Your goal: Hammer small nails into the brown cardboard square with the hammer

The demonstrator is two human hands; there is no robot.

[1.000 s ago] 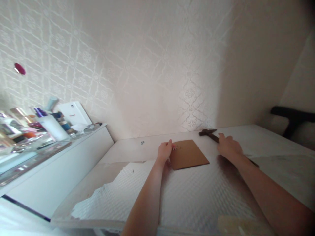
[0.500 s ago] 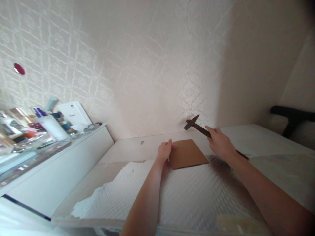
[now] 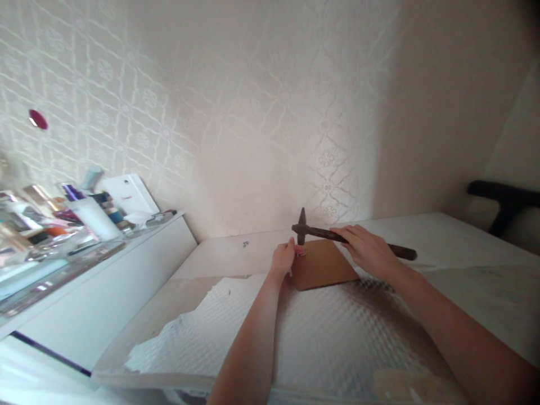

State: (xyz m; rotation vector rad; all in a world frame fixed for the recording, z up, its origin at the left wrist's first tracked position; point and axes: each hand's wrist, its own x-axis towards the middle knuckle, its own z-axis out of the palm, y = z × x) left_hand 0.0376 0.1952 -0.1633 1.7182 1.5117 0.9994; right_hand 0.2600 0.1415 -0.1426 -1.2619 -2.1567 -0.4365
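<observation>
My right hand (image 3: pixel 368 250) is wrapped around the handle of a hammer (image 3: pixel 323 233), with the dark metal head low over the upper left part of a brown board (image 3: pixel 323 270). Directly below the head, the fingers of my left hand (image 3: pixel 283 259) are pinched together at the board's left edge. Whatever they hold is too small to make out. Several small shiny metal bits, like nails (image 3: pixel 307 253), stand in the board beside the fingertips. The board lies on a quilted white sheet (image 3: pixel 329 332).
A few small metal pieces (image 3: pixel 245 244) lie on the white tabletop (image 3: pixel 219 256), left of the board. A white cabinet (image 3: pixel 105 292) at left carries bottles and a white box (image 3: pixel 130 194). The patterned wall (image 3: pixel 253 140) rises behind. A black armrest (image 3: pixel 502 194) juts in at right.
The hammer has swung left and down, from raised beside the board to over my left fingertips. My right hand has turned with it; my left hand stays at the board's edge.
</observation>
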